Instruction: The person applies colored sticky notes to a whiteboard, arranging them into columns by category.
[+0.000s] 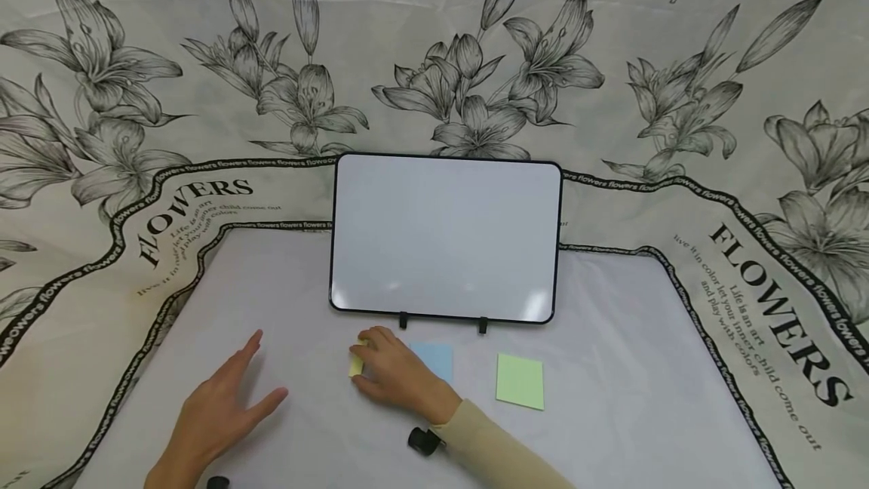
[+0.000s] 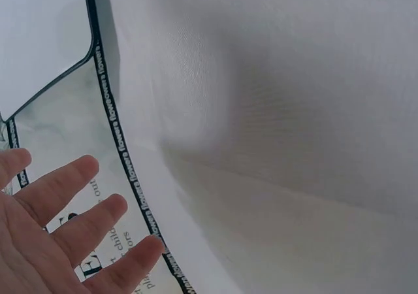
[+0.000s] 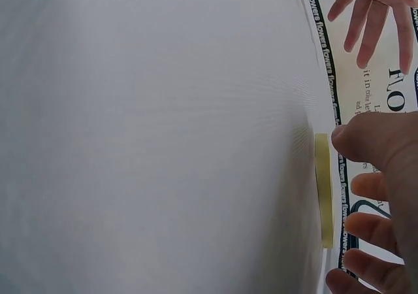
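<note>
A yellow sticky note pad [image 1: 356,365] lies on the white cloth, partly covered by my right hand [image 1: 397,372] in the head view. In the right wrist view the pad [image 3: 324,191] shows edge-on, and my thumb [image 3: 366,137] and bent fingers [image 3: 372,232] are just off it, with a thin gap visible. A blue sticky note pad [image 1: 434,361] is partly behind the right hand, and a green one [image 1: 520,381] lies farther right. My left hand [image 1: 217,410] hovers over the cloth at left, fingers spread and holding nothing; the left wrist view shows its fingers [image 2: 91,232].
Behind the pads a black-framed whiteboard [image 1: 444,238] stands on small black feet [image 1: 483,325]. A black wrist-worn device [image 1: 424,441] is by my right wrist. Flower-printed cloth [image 1: 475,89] with a lettered border covers the far side.
</note>
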